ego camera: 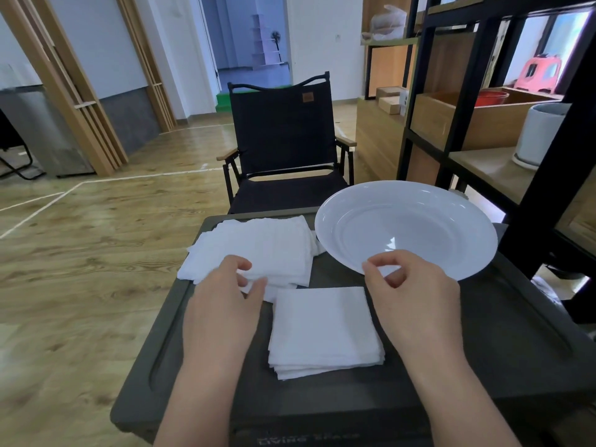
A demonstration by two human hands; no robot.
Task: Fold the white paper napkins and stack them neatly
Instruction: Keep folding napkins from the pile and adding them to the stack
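A loose pile of unfolded white napkins (258, 245) lies at the back left of the dark table (483, 343). My left hand (222, 308) reaches to the pile's near edge, where thumb and fingers pinch the top napkin's corner. A neat stack of folded napkins (322, 330) sits between my two hands at the table's middle. My right hand (416, 301) hovers in front of the near rim of the white plate (406, 227), its fingers loosely curled, and I see nothing held in them.
The large white plate takes up the back right of the table. A black folding chair (283, 140) stands just behind the table. A black-framed shelf unit (483, 91) with wooden boxes and a white canister (538, 133) rises at the right. Wood floor lies to the left.
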